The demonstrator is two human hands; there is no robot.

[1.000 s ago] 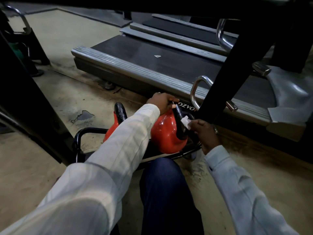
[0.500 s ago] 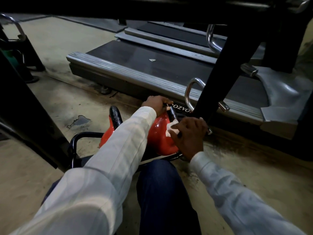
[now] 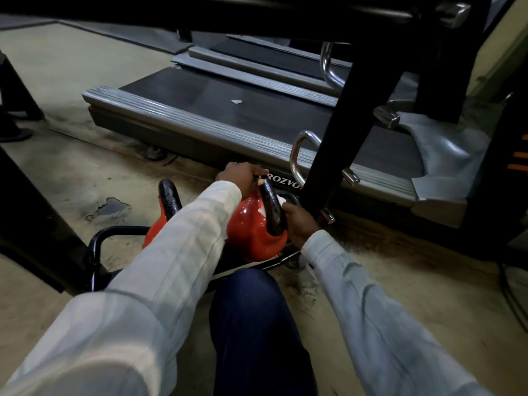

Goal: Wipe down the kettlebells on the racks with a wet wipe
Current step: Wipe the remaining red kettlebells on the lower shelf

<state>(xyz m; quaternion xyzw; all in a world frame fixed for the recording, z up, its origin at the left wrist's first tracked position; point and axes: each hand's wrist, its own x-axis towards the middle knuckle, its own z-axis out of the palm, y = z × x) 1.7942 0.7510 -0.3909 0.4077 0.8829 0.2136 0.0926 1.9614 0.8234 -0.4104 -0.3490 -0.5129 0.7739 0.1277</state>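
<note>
**Wiping the right-hand kettlebell on the floor rack**

Nearest you, your knee (image 3: 254,324) in dark blue trousers points forward between your 2 pale sleeves. Just past it sits a low black tube rack (image 3: 114,238) on the stained concrete floor (image 3: 71,167), holding 2 red kettlebells with black handles. Your left forearm crosses over the left kettlebell (image 3: 167,204), hiding most of its body.

Your left hand (image 3: 238,177) is clenched around the top of the handle of the right kettlebell (image 3: 254,232), steadying it. Your right hand (image 3: 300,221) reaches in from the right, its fingers closed on a white wet wipe (image 3: 281,200) pressed against the far side of that handle; only a small patch of the wipe shows behind the black bar.

A slanted black frame post (image 3: 337,132) rises just right of your right hand. Beyond it lies a treadmill deck (image 3: 214,92) with grey ribbed side rails and chrome handles (image 3: 298,155).
</note>
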